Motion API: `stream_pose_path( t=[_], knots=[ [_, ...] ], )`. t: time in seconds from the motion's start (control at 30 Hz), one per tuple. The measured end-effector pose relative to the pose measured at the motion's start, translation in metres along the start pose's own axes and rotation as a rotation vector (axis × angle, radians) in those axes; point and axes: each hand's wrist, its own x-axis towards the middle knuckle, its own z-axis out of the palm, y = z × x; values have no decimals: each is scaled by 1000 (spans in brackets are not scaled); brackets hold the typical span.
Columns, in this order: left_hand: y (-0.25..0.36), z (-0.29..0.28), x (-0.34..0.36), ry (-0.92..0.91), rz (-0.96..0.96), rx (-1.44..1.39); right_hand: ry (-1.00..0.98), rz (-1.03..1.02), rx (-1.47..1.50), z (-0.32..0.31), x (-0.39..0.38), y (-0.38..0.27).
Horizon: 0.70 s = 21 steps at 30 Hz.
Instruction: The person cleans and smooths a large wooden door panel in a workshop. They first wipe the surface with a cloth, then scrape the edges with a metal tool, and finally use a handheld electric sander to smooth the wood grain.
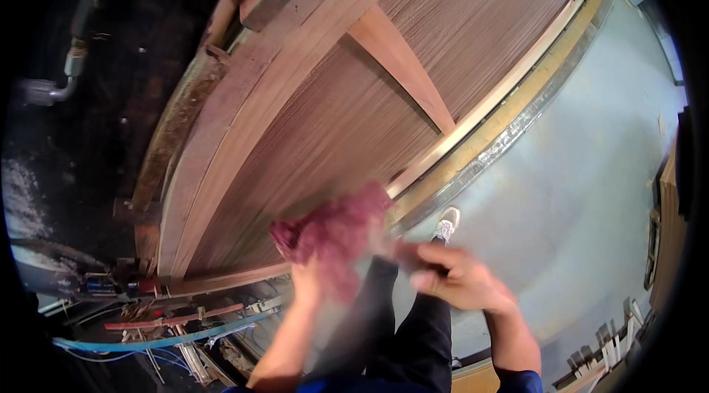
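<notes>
My left hand (306,278) is closed on a crumpled maroon cloth (336,234), which hangs over and past the fingers. To the right, my right hand (469,282) is closed around a dark-handled tool (408,254). Motion blurs the tool's far end close to the cloth, so its kind cannot be made out. Both hands are over the near end of a large wooden door panel (295,149), brown and grained, with lighter frame strips. A pale reddish crosspiece (402,64) runs across its middle.
The panel lies on a bench with a yellowish edge (509,123). A rough timber beam (185,120) borders its left side, beside dark machinery with a hose fitting (74,61). Wood strips and cables clutter the lower left. My shoe (447,223) stands on the grey floor (561,194).
</notes>
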Motion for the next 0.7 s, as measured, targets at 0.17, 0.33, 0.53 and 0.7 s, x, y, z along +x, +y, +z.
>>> stream_pose_path(
  t=[0.17, 0.33, 0.53, 0.7],
  knots=[
    [-1, -1, -10, -106, 78, 250, 682, -398, -805, -44, 95, -87],
    [24, 67, -47, -194, 56, 247, 658, -395, -922, -60, 159, -85],
    [30, 79, -50, -190, -33, 239, 628, -197, -1021, -65, 130, -61],
    [47, 79, -46, -199, -1, 346, 651, -401, -1040, -65, 158, -71]
  ],
)
